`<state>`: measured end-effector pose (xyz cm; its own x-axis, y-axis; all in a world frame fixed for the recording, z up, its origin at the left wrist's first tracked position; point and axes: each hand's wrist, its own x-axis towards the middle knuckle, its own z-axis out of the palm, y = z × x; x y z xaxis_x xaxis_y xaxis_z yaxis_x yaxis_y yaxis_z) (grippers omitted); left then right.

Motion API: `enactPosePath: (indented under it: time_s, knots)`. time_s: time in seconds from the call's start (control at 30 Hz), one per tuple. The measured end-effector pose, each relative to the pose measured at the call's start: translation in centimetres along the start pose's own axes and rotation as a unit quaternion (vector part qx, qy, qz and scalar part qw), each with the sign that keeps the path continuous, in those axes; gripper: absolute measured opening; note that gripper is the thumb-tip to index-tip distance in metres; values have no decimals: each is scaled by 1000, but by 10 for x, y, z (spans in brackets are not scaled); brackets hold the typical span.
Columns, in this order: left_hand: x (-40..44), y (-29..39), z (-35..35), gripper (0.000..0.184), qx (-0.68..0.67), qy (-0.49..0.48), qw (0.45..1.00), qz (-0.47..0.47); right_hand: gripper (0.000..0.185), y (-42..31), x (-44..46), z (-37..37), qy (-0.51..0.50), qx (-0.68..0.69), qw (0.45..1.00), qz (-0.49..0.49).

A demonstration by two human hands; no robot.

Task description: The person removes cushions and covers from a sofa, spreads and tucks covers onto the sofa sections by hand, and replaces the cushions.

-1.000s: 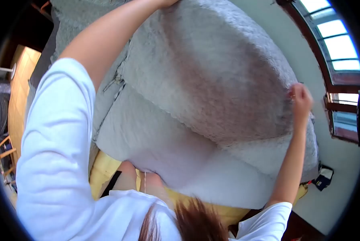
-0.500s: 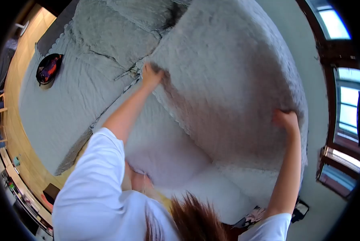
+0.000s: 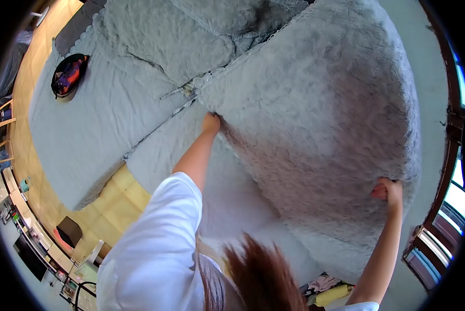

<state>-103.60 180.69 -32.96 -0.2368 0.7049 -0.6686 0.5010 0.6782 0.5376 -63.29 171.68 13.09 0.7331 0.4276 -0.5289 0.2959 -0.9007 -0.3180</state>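
A thick, fluffy grey blanket [image 3: 320, 98] with a lacy edge spreads over the right part of the bed. Its near left edge is pinched in my left hand [image 3: 210, 123], fingers closed on the fabric. Farther right, my right hand [image 3: 388, 189] is a fist gripping the same blanket close to its right side. Between the two hands the fabric slopes in a broad, shaded sheet. Beneath and left of it lies a smooth pale grey bed sheet [image 3: 100, 135], and a second fluffy grey heap [image 3: 165, 44] is bunched toward the far end.
A dark cap [image 3: 69, 76] with something colourful in it sits on the bed's left part. Yellow tiled floor [image 3: 121, 194] borders the bed, with a dark brown box [image 3: 69, 231] on it. Brown-framed windows [image 3: 453, 197] line the right wall. Folded cloths [image 3: 330, 294] lie near my right arm.
Both hands have come lower and slightly right in the view, still gripping the blanket. Its raised part looks lower and flatter. The camera view has shifted, showing more floor at left.
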Motion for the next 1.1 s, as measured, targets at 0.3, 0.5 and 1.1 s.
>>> enactPosePath:
  time_s: [0.3,0.5,1.1]
  knots:
    - [-20,-48,-17,35,-176,-129,972,88,34,20,15,-3,39,-30,999,-18]
    - [-126,-212,-127,32,17,-162,982,98,37,34,23,4,63,-30,995,-76]
    - [-373,-543,-514,34,-118,-90,938,-312,54,321,-255,373,-143,-122,946,-262]
